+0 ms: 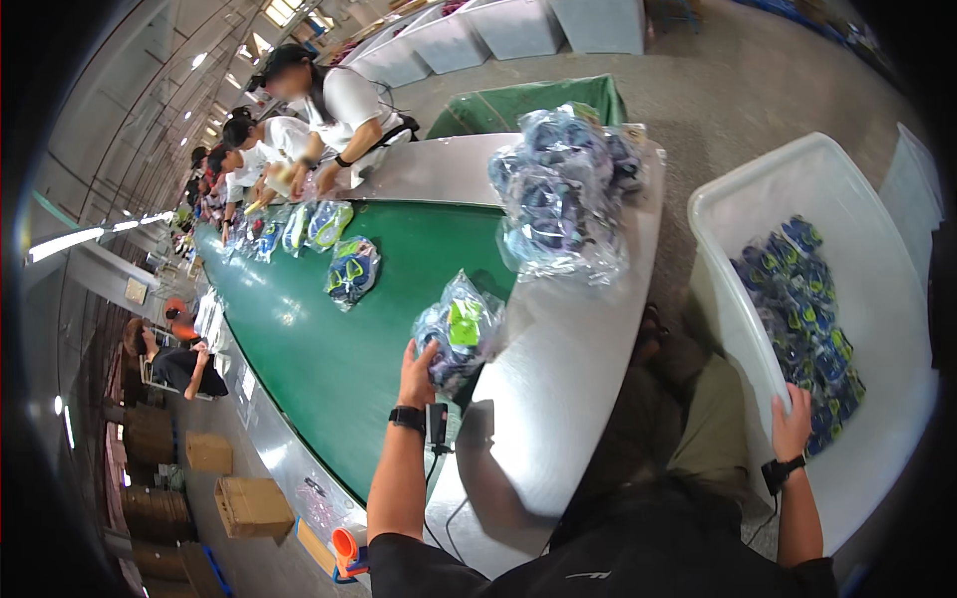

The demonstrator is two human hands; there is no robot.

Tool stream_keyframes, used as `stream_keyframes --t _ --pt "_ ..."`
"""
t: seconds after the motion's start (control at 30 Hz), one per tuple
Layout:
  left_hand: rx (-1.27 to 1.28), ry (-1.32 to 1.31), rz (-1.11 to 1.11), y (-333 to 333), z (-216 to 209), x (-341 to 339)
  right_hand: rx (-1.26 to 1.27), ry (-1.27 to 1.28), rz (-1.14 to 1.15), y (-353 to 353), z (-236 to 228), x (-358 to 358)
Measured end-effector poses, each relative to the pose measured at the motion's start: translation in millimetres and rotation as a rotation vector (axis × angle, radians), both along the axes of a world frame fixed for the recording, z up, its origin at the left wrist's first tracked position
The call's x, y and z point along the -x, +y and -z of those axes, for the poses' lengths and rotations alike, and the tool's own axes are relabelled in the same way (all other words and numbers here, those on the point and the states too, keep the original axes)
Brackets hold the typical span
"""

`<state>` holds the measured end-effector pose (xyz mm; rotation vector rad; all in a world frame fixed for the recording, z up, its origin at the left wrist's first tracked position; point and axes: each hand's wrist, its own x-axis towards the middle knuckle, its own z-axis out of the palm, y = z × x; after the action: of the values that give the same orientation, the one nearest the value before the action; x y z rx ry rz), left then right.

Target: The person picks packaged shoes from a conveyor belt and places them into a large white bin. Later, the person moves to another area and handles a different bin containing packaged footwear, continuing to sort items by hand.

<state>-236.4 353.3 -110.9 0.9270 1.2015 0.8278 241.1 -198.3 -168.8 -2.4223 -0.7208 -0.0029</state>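
Bag (461, 334), clear and packed with blue-grey items and a bright green piece, sits across the right edge of the green belt (299, 289), partly over the metal worktop (538, 369). Our left hand (419, 374) meets its near left side, thumb and fingers slightly bent against the plastic; we cannot tell whether they grip firmly or only steady it. Our right hand (793, 424) curls its fingers over the near left rim of the white bin (743, 269), where more blue and green items (802, 329) lie.

To handle this well, we should hold the bag by its solid contents, since the loose film looks slippery and likely to tear or slide. We would keep it upright and lift it clear of the belt's edge instead of dragging it. A pile of bags (568, 199) stands at the worktop's far right corner; it looks unsteady, so we judge it best not to knock it.
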Motion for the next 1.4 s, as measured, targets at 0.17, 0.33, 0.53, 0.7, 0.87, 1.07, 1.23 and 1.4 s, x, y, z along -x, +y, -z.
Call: stream_keyframes --t 0.17,0.33,0.53,0.7,0.87,1.07,1.23,1.4 --pt "-0.013 -0.154 0.112 -16 -20 -19 -0.116 0.029 -0.056 -5 -2 -2" --pt "0.003 -0.262 0.195 -71 -65 -45 -0.288 0.361 -0.004 -11 -4 -17" --pt "-0.040 -0.232 0.437 -149 -119 -85 -0.489 0.464 -0.181 24 -61 -16" --pt "-0.036 -0.103 0.773 -210 -139 -128 -0.601 0.979 -0.470 62 -107 1" --pt "0.064 0.024 1.187 -252 -133 -170 -0.328 1.403 -0.802 84 -112 34" --pt "0.157 -0.042 1.364 -274 -118 -198 -0.252 1.582 -0.867 84 -112 70" --pt "-0.069 -0.130 1.242 -268 -107 -207 -0.392 1.415 -0.665 48 -125 33" --pt "0.028 -0.134 0.920 -231 -103 -202 -0.953 0.749 -0.143 -65 -203 -149"
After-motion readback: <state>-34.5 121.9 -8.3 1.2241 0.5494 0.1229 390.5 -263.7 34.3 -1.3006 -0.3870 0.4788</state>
